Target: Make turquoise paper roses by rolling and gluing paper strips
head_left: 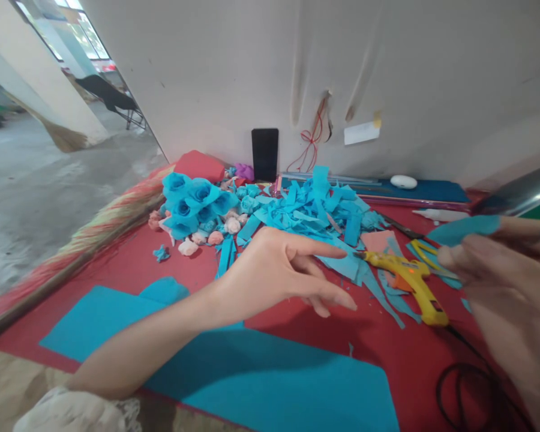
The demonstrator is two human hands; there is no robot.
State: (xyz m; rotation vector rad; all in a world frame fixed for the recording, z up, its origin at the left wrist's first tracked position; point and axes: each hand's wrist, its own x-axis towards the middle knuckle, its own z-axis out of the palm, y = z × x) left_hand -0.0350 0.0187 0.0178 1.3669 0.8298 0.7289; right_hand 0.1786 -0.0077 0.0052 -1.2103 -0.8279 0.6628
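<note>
My left hand reaches across the red mat with fingers stretched out and apart, holding nothing; its fingertips point toward the yellow glue gun lying on the mat. My right hand is close to the camera at the right edge, fingers pinched on a blue felt strip. A pile of cut blue felt strips lies behind the left hand. A bunch of blue felt roses sits at the back left.
A large blue felt sheet covers the front of the red mat. A black phone leans on the wall. The glue gun's black cable coils at the right. A broom lies along the left edge.
</note>
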